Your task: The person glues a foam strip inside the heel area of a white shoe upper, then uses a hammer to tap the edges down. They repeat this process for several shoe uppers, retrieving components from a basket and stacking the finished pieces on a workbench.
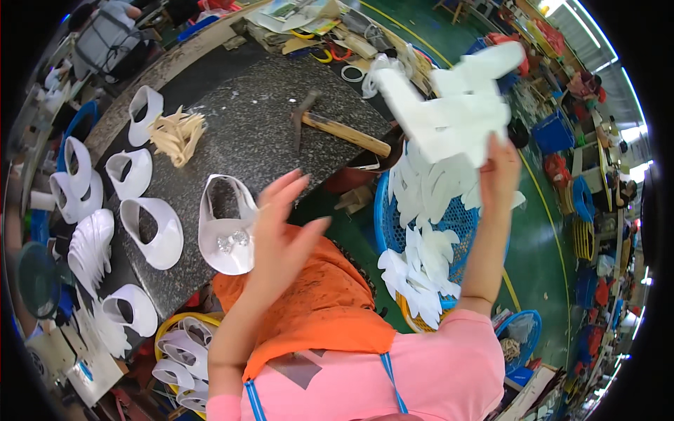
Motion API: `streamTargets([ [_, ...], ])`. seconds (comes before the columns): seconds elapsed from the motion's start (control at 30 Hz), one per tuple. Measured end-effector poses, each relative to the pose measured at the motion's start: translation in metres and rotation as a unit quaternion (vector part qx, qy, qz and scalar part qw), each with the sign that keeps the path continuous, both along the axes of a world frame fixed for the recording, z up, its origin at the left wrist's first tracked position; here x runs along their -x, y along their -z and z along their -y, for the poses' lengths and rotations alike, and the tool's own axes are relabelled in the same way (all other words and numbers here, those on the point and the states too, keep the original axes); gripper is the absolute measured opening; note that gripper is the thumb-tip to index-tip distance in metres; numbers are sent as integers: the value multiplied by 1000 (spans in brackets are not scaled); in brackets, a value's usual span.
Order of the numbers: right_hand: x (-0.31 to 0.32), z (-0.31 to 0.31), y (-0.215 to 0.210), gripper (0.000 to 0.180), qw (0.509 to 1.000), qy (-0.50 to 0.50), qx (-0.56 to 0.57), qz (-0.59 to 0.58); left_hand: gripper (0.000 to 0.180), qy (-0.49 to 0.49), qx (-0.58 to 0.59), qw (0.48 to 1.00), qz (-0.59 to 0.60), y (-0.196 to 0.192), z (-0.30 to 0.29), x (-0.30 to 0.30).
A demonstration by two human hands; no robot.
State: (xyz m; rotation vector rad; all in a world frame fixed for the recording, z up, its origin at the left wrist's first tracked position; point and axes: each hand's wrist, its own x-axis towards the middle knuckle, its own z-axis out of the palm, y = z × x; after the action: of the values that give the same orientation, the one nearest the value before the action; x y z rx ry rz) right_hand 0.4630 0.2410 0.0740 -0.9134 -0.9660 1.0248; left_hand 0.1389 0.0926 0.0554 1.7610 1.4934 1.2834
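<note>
My right hand [500, 168] is raised at the right and grips several flat white cut pieces [449, 116], blurred by motion, above a blue plastic basket [380, 210]. More flat white pieces [421, 270] lie in and over that basket. My left hand [275, 235] hovers near the table's front edge with its fingers apart and nothing in them. Just beside it, on the dark speckled table, stands a white shoe upper [217, 242] with a shiny ornament on its front. Other white shoe uppers [151, 233] stand farther left.
A hammer [344, 132] with a wooden handle lies on the speckled tabletop [239, 112]. A bundle of beige strips [177, 137] sits at the left. Below the table's left corner, a yellow basket [163, 330] holds more uppers. Tapes and scraps [316, 35] are piled at the back.
</note>
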Motion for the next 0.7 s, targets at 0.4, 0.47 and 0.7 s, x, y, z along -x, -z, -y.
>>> streamTargets([
  [0.4, 139, -57, 93, 37, 901, -276, 158, -294, 64, -103, 106, 954, 262, 83, -163, -11],
  [0.47, 142, -74, 85, 35, 878, -280, 205, -329, 71, -164, 77, 959, 218, 72, -170, -15],
  [0.7, 122, -43, 82, 32, 961, -198, 90, -171, 78, -101, 73, 961, 246, 43, -131, -21],
])
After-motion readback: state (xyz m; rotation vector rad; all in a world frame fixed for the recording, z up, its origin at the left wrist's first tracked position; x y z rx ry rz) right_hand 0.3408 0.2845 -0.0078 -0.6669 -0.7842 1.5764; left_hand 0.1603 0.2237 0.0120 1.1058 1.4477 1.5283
